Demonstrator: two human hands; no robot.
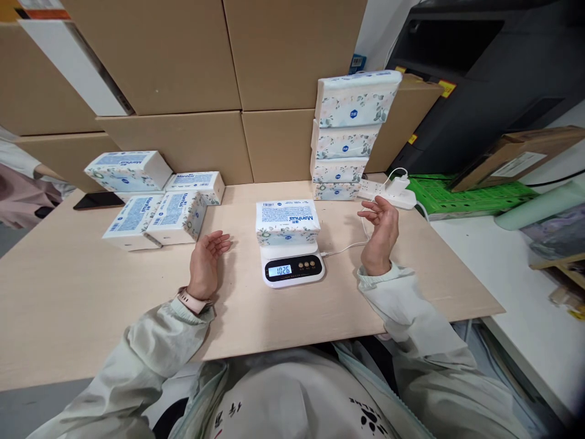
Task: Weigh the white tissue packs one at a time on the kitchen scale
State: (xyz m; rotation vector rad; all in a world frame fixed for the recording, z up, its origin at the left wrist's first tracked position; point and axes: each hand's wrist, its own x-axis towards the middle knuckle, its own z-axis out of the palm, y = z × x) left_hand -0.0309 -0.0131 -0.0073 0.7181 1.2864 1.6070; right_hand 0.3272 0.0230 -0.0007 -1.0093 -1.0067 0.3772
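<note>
A tissue pack (287, 221) lies on a small white digital scale (293, 268) at the table's middle; the display reads 102.6. My left hand (206, 259) rests on the table left of the scale, palm up, fingers apart, holding nothing. My right hand (380, 235) hovers right of the scale, open with fingers loosely curled, near the scale's white cable (342, 249). Several tissue packs (155, 201) lie in a group at the left. A stack of several packs (350, 134) stands behind the scale to the right.
Cardboard boxes (192, 73) wall the table's (82, 292) back edge. A white power strip (393, 190) lies by the stack. A black phone (98, 200) sits far left. A black printer (484, 79) and green mat (466, 198) are at right. Another person's sleeve (21, 189) shows at far left.
</note>
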